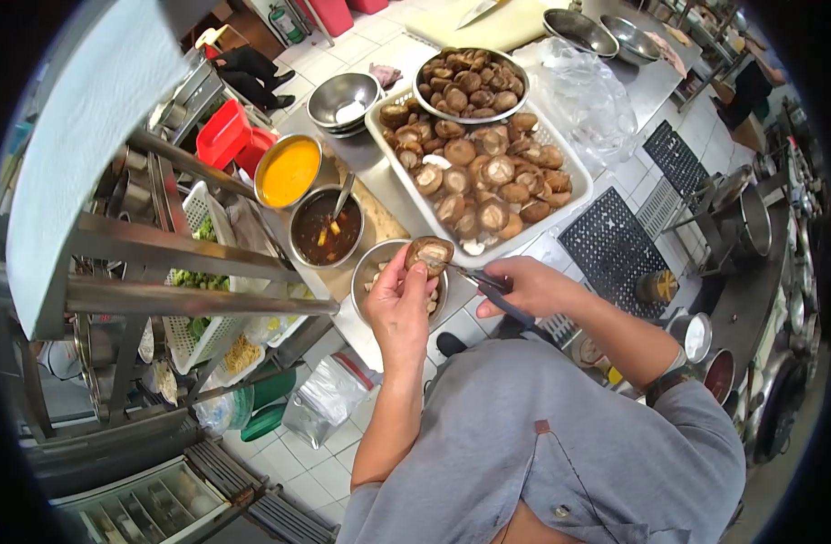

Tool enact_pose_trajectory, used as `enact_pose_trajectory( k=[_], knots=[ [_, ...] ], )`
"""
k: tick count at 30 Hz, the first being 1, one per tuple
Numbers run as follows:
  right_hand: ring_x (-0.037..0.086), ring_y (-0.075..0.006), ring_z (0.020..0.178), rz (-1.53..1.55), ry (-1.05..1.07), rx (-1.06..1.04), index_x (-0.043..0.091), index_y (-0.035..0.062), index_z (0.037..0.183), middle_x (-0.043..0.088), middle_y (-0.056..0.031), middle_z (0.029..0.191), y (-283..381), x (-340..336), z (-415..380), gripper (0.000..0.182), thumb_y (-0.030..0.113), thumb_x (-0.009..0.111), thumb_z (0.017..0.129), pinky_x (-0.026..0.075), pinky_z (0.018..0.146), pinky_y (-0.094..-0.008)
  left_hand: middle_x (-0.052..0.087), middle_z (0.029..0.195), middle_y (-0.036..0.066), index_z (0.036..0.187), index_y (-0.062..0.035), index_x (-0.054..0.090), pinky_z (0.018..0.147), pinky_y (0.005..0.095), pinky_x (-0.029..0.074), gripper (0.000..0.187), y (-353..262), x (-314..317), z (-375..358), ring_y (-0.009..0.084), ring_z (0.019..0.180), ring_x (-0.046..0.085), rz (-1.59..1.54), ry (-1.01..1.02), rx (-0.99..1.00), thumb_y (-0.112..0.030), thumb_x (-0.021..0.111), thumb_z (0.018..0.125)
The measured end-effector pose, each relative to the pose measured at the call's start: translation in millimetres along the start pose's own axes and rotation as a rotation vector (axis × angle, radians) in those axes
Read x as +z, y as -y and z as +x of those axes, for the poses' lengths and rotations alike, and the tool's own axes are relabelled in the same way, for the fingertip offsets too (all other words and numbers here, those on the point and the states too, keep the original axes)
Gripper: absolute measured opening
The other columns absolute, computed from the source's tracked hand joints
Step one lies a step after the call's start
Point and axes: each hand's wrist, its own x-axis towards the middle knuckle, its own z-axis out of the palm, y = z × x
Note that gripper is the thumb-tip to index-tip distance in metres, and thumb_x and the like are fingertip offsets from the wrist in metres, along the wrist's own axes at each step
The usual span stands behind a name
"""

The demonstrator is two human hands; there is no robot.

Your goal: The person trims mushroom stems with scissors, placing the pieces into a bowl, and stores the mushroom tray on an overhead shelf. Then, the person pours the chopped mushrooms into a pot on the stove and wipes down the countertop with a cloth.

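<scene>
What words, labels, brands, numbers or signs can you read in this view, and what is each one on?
None can be read.
Green fire extinguisher: any label is too small to read.
Small tab on the grey shirt: no readable lettering.
Clear plastic bag: no legible print.
Scissors: no legible mark.

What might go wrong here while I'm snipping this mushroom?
The scissors could nick your left hand, since the blades meet the mushroom close to your fingertips. Trimmings might miss the small steel bowl beneath, partly covered by your hand. A bump could knock the spoon sticking up from the dark sauce, perhaps splashing it.
</scene>
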Motion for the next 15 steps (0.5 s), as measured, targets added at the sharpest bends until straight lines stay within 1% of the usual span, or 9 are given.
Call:
enact_pose_trajectory(
  k=[4,5,8,9,11,12,13,14,15],
  knots=[
    [0.045,-0.0161,0.058,-0.014,-0.095,0.017,0.059,0.0007,0.074,0.050,-0.0048,0.059,-6.5,-29.5,-10.5,0.059,0.054,0.084,0.073,0.039,0.056,-0.0347,0.066,0.100,0.007,0.133,0.0070,0.056,0.077,0.0253,0.058,0.038,-2.1,33.5,8.8,0.0110,0.087,0.066,0.001,0.021,-0.021,-0.007,0.060,0.098],
    [0.045,-0.0142,0.057,-0.004,-0.104,0.060,0.061,0.0005,0.074,0.049,-0.0050,0.058,-10.0,-37.3,-13.8,0.056,0.051,0.085,0.073,0.039,0.055,-0.0340,0.066,0.099,0.007,0.134,0.0077,0.054,0.077,0.0251,0.058,0.039,-2.9,43.3,11.1,0.0104,0.086,0.065,-0.005,0.032,-0.039,-0.007,0.060,0.098],
    [0.044,-0.0097,0.059,-0.021,-0.099,0.019,0.065,0.0011,0.080,0.051,0.0021,0.059,-30.2,-65.9,-26.2,0.042,0.037,0.087,0.076,0.037,0.053,-0.0307,0.064,0.099,0.006,0.134,0.0075,0.054,0.077,0.0253,0.058,0.039,7.6,68.0,19.8,0.0102,0.086,0.064,-0.015,0.082,-0.049,-0.007,0.061,0.098],
    [0.045,-0.0094,0.059,0.002,-0.076,0.021,0.064,0.0014,0.079,0.051,0.0021,0.058,-40.7,-79.3,-31.6,0.040,0.035,0.086,0.078,0.037,0.052,-0.0297,0.062,0.097,0.004,0.135,0.0076,0.053,0.077,0.0255,0.058,0.041,11.2,76.5,24.4,0.0102,0.087,0.063,-0.026,0.079,-0.059,-0.006,0.061,0.098],
    [0.048,-0.0088,0.057,0.047,-0.029,0.024,0.064,0.0018,0.078,0.051,0.0022,0.057,-63.0,-108.2,-45.6,0.037,0.033,0.083,0.081,0.038,0.051,-0.0278,0.062,0.097,0.004,0.135,0.0070,0.052,0.077,0.0255,0.058,0.039,13.7,91.1,38.7,0.0098,0.086,0.062,0.015,0.103,0.003,-0.006,0.059,0.098],
    [0.049,-0.0087,0.056,0.111,-0.081,0.070,0.064,0.0023,0.077,0.051,0.0022,0.058,-65.4,-125.2,-54.4,0.036,0.032,0.082,0.082,0.039,0.051,-0.0271,0.062,0.098,0.004,0.134,0.0066,0.053,0.077,0.0254,0.057,0.039,13.0,99.1,45.0,0.0097,0.085,0.062,0.038,0.111,0.044,-0.006,0.059,0.098],
    [0.050,-0.0086,0.055,0.177,-0.122,0.114,0.063,0.0027,0.077,0.052,0.0022,0.058,-63.4,-143.4,-63.5,0.035,0.032,0.081,0.083,0.040,0.050,-0.0264,0.065,0.100,0.005,0.134,0.0055,0.053,0.075,0.0243,0.055,0.038,3.2,113.5,48.5,0.0088,0.085,0.062,0.087,0.073,0.054,-0.007,0.059,0.099],
    [0.052,-0.0085,0.054,0.245,-0.157,0.155,0.063,0.0032,0.076,0.053,0.0021,0.058,-66.3,-158.8,-68.4,0.034,0.032,0.079,0.084,0.041,0.049,-0.0256,0.067,0.102,0.007,0.132,0.0071,0.055,0.075,0.0245,0.053,0.037,1.7,120.9,57.5,0.0101,0.086,0.063,0.158,0.068,0.074,-0.008,0.060,0.098],
    [0.053,-0.0083,0.052,0.281,-0.237,0.100,0.062,0.0041,0.075,0.053,0.0021,0.058,-81.9,-172.2,-69.9,0.034,0.032,0.079,0.085,0.041,0.048,-0.0249,0.068,0.102,0.008,0.130,0.0059,0.057,0.075,0.0257,0.053,0.036,4.9,127.8,69.7,0.0108,0.087,0.063,0.214,0.082,0.149,-0.010,0.061,0.098]
  ],
)
